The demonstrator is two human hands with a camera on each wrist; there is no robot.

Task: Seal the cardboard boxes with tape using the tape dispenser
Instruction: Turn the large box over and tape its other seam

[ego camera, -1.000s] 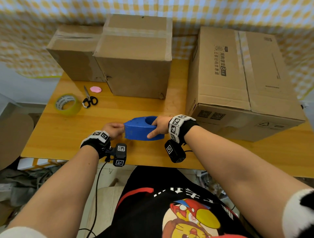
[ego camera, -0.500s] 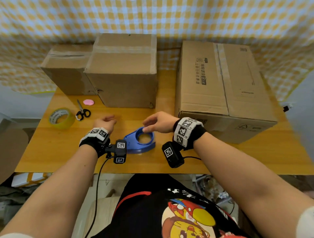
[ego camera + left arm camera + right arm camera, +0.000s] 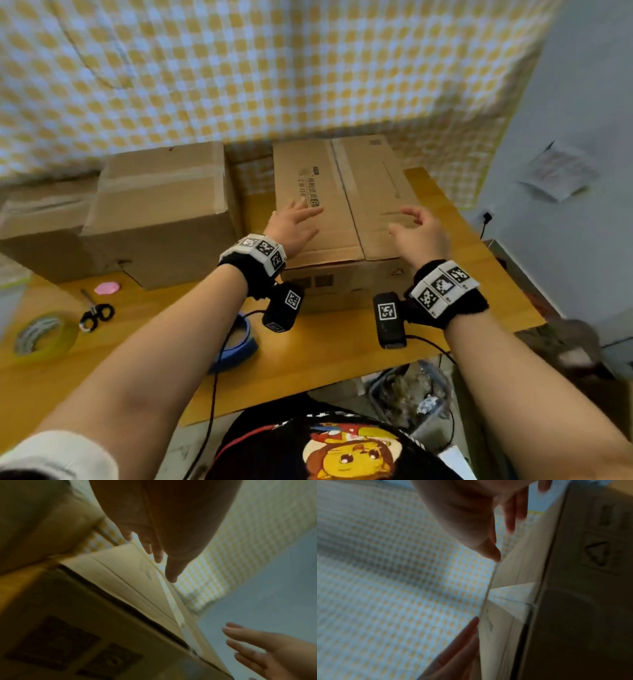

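A large printed cardboard box [image 3: 346, 192] stands on the wooden table [image 3: 329, 346], its top flaps meeting along a centre seam. My left hand [image 3: 294, 222] reaches over the left flap with fingers straight, holding nothing. My right hand [image 3: 419, 233] hovers above the right flap, fingers loosely spread and empty. The blue tape dispenser [image 3: 239, 346] lies on the table near the front edge, partly hidden behind my left forearm. In the left wrist view the box top [image 3: 130, 577] runs under my left fingers [image 3: 154, 550]; the right wrist view shows the box's front corner [image 3: 573, 601].
Two more cardboard boxes [image 3: 161, 212] with taped tops stand at the back left. A yellow tape roll [image 3: 42, 337], small scissors [image 3: 96, 313] and a pink disc [image 3: 108, 287] lie on the table's left part. A checkered cloth [image 3: 274, 68] hangs behind.
Both hands let go of the blue dispenser, left it on the table, and rose forward and right over the large box. The head view swung right and upward.
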